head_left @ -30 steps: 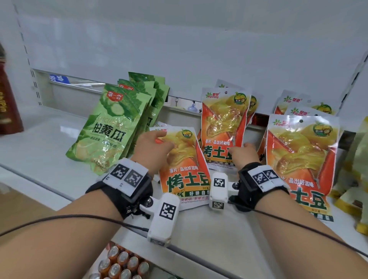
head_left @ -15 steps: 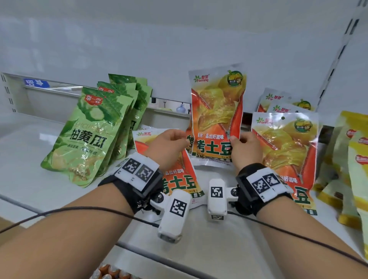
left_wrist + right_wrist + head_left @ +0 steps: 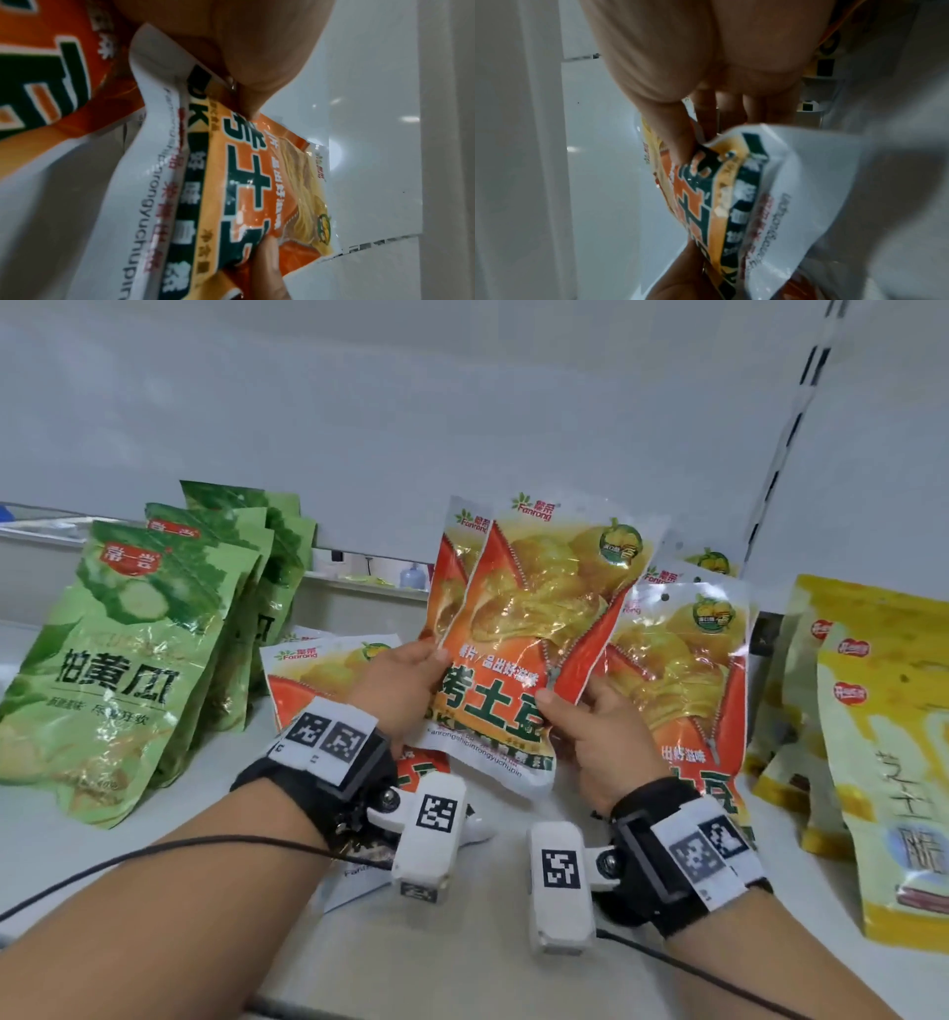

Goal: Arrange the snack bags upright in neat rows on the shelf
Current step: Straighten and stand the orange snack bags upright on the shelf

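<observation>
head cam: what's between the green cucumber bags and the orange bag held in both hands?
An orange bag lying flat on the shelf, partly under the left hand; head view shows it.

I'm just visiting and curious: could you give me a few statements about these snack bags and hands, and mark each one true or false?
1. Both hands hold the raised orange bag. True: the left hand and right hand grip its lower part.
2. The green bags lie flat on the shelf. False: they stand leaning in a row.
3. An orange bag lies flat under the left hand. True.
4. Yellow bags stand left of the green ones. False: they are at the far right.
5. The raised bag is upside down. False: its logo is at the top.
</observation>
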A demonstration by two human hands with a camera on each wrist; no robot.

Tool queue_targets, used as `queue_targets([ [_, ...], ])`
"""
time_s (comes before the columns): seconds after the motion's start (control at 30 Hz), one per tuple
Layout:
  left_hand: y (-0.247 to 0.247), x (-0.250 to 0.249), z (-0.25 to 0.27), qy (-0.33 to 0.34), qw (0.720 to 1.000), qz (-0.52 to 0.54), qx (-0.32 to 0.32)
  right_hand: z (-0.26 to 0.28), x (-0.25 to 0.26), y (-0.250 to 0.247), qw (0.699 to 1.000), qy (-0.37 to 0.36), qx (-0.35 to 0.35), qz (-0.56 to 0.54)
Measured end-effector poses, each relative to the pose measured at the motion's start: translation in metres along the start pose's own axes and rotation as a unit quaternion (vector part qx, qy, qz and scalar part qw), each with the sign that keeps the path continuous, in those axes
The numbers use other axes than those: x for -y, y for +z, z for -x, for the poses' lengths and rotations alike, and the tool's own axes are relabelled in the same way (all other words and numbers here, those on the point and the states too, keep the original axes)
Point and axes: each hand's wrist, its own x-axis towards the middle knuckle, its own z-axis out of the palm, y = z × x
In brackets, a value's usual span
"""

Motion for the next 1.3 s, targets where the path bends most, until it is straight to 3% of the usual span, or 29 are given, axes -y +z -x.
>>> queue_targets([
  [0.13, 0.004, 0.010, -0.001, -0.017, 0.999, 0.031, -0.019, -0.002, -0.004, -0.004, 0.999, 0.017, 0.032, 0.007],
  [0.5, 0.003, 0.017, 0.000, -0.019, 0.997, 0.065, -0.023, 0.000, -0.004, 0.000, 1.000, 0.013, -0.025, 0.002],
  [0.73, -0.001, 0.017, 0.003, 0.020, 0.997, 0.016, -0.067, 0.011, -0.010, 0.010, 0.989, 0.069, 0.124, 0.035],
  [1.03, 0.001, 0.014, 0.008, -0.004, 0.997, 0.053, -0.054, 0.011, -0.007, 0.011, 0.992, 0.056, 0.102, 0.052],
  [1.3, 0.001, 0.013, 0.012, -0.001, 0.995, 0.064, -0.073, 0.006, 0.000, 0.003, 0.999, 0.045, 0.013, 0.011],
])
